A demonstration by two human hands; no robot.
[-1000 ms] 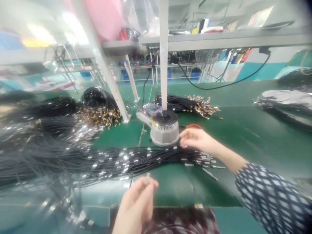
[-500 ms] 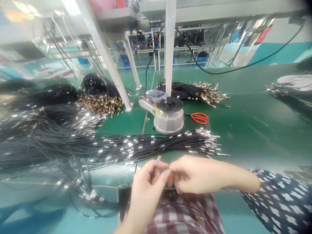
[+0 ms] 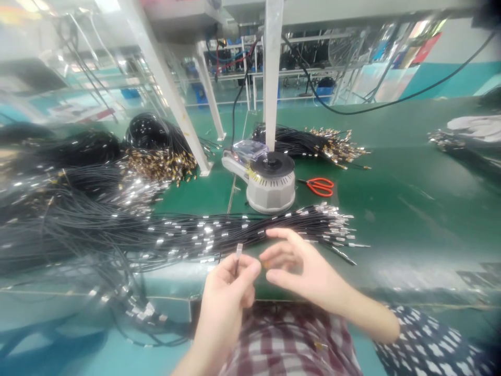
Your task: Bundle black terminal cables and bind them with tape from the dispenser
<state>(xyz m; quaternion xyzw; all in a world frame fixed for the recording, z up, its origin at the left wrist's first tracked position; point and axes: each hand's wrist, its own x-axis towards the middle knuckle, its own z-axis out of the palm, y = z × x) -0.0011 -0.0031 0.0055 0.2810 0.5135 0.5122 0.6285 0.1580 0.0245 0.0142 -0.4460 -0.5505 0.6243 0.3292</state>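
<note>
My left hand (image 3: 230, 290) is closed in a pinch around a thin black cable whose silver, tag-like end (image 3: 239, 250) sticks up above the fingers. Just to its right, my right hand (image 3: 295, 266) is open, its fingers spread and curved towards the left fingertips without touching them. A small brownish spot shows between the two hands; I cannot make out what it is. Behind both hands a long bundle of black cables (image 3: 235, 235) with silver ends lies across the bench.
A round grey tape dispenser (image 3: 271, 193) stands beyond the bundle, with red-handled scissors (image 3: 321, 186) to its right. Gold-tipped cable bundles (image 3: 156, 164) lie at left, and another cable bundle (image 3: 313, 146) lies behind the dispenser. White posts (image 3: 273, 78) rise from the green bench (image 3: 399, 209).
My right hand has come away from the left fingertips and its fingers have spread. My left hand has shifted slightly left, keeping hold of the cable. A dark cable end now shows beside the bundle's right end.
</note>
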